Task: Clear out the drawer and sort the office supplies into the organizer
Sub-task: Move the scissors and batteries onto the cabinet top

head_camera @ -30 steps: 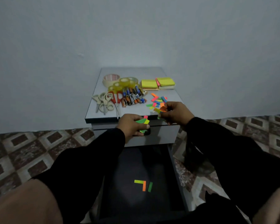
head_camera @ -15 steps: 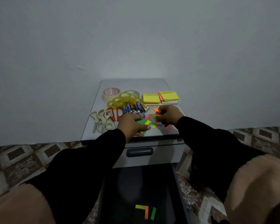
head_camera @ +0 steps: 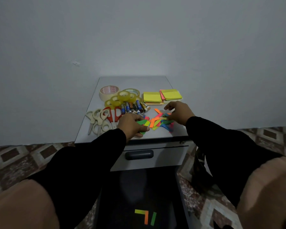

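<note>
The left hand [head_camera: 133, 125] sits curled at the front edge of the worktop [head_camera: 134, 81], its thumb and fingers pinching a small fan of green and yellow paper tabs [head_camera: 143, 123] whose rounded ends point right, toward the loose pile. The right hand [head_camera: 178, 113] is spread, fingers relaxed, palm down over the scattered coloured tabs [head_camera: 162, 122]; it rests on their right side and grips nothing that I can see. Those tabs lie in a jumble with long axes running every way, most of them slanting from lower left to upper right.

Below, in the dark open drawer [head_camera: 135, 192], three tabs [head_camera: 146, 218] lie flat: a yellow-green one running crosswise, with an orange one and a green one standing nearly lengthwise, tilted slightly right at the top.

Behind the hands, a cluster of batteries [head_camera: 134, 107] lies with long axes mostly front to back. Left of them the scissors [head_camera: 100, 120] lie handles away from me and blades toward the front, one pair with red handles and the others cream. The tape rolls [head_camera: 119, 95] lie flat at the back left, a wide cream roll beside several clear yellowish ones. Two stacks of yellow sticky notes [head_camera: 162, 96] sit at the back right, just beyond the right hand.

The worktop is the pale grey top of a small drawer unit, pushed against a plain grey wall [head_camera: 139, 38]. A shut drawer front with a dark handle [head_camera: 139, 154] shows beneath its edge. The floor [head_camera: 20, 156] either side is tiled in a brown and cream diamond pattern.
</note>
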